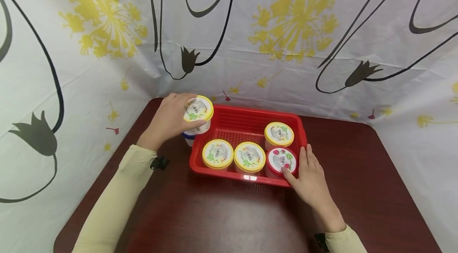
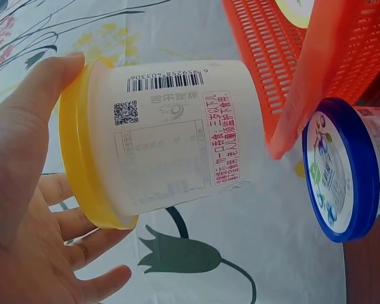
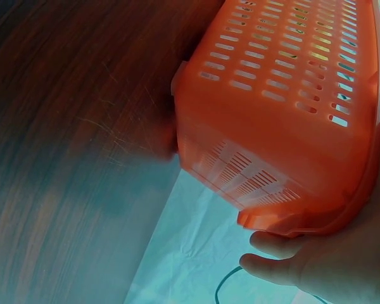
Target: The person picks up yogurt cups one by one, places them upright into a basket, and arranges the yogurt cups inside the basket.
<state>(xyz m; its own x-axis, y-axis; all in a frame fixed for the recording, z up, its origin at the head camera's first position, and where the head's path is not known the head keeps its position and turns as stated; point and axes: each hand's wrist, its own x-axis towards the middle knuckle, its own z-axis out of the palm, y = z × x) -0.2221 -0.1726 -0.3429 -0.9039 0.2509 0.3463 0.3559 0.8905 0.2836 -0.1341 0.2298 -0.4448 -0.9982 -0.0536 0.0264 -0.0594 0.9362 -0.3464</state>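
My left hand (image 1: 175, 114) grips a white paper tub with a yellow lid (image 1: 198, 111) at its lid, above the left end of the red plastic basket (image 1: 250, 111). In the left wrist view the held tub (image 2: 171, 139) lies sideways across the picture, barcode showing. A blue-lidded tub (image 2: 342, 171) stands outside the basket, mostly hidden beneath the held one in the head view. My right hand (image 1: 312, 179) holds the basket's near right corner, fingers along the outer side, thumb over the rim at a red-lidded tub (image 1: 282, 160).
Inside the basket, yellow-lidded tubs stand at the front left (image 1: 218, 153), front middle (image 1: 249, 157) and right rear (image 1: 279, 134). The basket sits on a dark red-brown table (image 1: 214, 217). Patterned white cloth (image 1: 229, 38) hangs behind and at both sides.
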